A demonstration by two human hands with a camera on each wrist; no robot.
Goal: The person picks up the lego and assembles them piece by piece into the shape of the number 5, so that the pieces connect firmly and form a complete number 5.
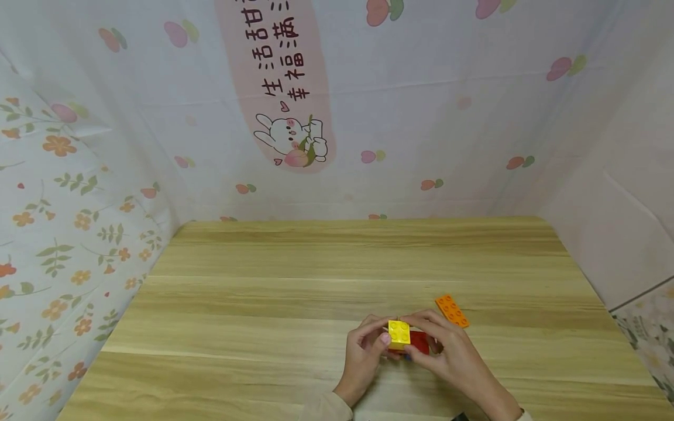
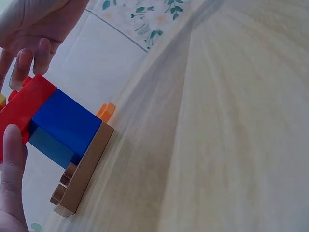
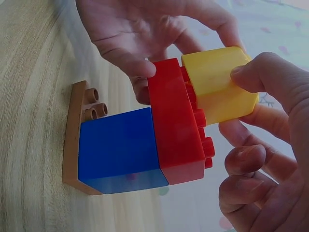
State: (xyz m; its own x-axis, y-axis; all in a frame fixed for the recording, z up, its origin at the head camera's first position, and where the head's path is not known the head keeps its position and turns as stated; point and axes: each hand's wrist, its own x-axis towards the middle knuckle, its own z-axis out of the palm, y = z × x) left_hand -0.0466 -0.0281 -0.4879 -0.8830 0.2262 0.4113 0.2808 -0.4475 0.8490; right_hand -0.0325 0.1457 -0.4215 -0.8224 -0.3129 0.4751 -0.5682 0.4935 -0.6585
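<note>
Both hands meet around a small stack of toy building bricks. At its base lies a brown plate [image 3: 72,135] with round studs, which carries a blue brick [image 3: 118,150]. Across the blue brick sits a longer red brick [image 3: 176,121], its studs facing up. My right hand [image 1: 447,345] pinches a yellow brick [image 1: 399,333] between thumb and fingers, right at the red brick's studs. It looks slightly tilted in the right wrist view. My left hand [image 1: 363,354] holds the red brick from the other side, a fingertip [image 2: 12,133] pressed on it.
Just beyond my right hand, an orange plate [image 1: 451,310] with studs lies flat on the wooden table [image 1: 253,327]. Patterned cloth [image 1: 421,117] hangs behind the table and along its sides.
</note>
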